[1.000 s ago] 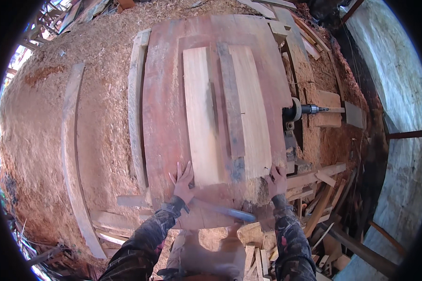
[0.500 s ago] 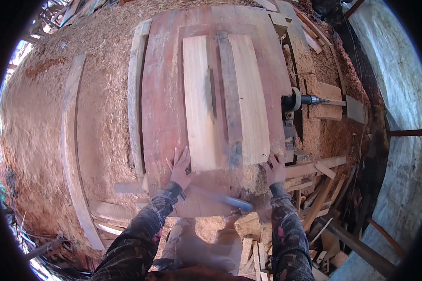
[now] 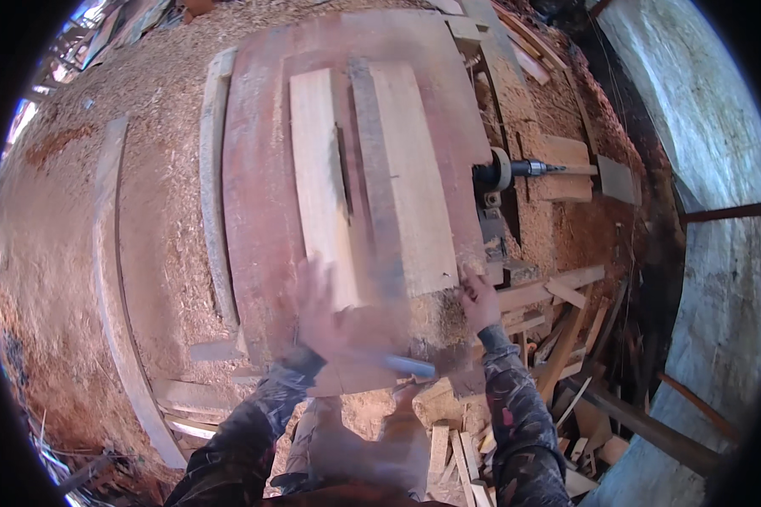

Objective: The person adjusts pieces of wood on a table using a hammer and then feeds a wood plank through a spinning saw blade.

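Note:
A pale wooden board (image 3: pixel 317 160) with a dark, rough right edge lies lengthwise on the reddish worktable (image 3: pixel 258 169). My left hand (image 3: pixel 320 308), blurred by motion, is at its near left corner with the fingers stretched out. To the right lies a second pale board (image 3: pixel 418 186), alongside a narrow grey wooden strip (image 3: pixel 370 127). At this board's near right corner my right hand (image 3: pixel 480 302) has its fingers bent against the edge. A blurred grey-blue rod-like object (image 3: pixel 410 366) is by the table's near edge.
A machine shaft with a drill chuck (image 3: pixel 528 168) juts out from the table's right side. Sawdust (image 3: pixel 169 186) covers the ground at left, where a long timber (image 3: pixel 114 253) lies. Offcuts (image 3: pixel 566 329) are piled at the lower right, beside a pale sheet (image 3: pixel 651 110).
The whole view has shifted, so the table sits further left. My left hand has moved up slightly along the left board and is blurred. My right hand's fingers are more bent at the right board's corner.

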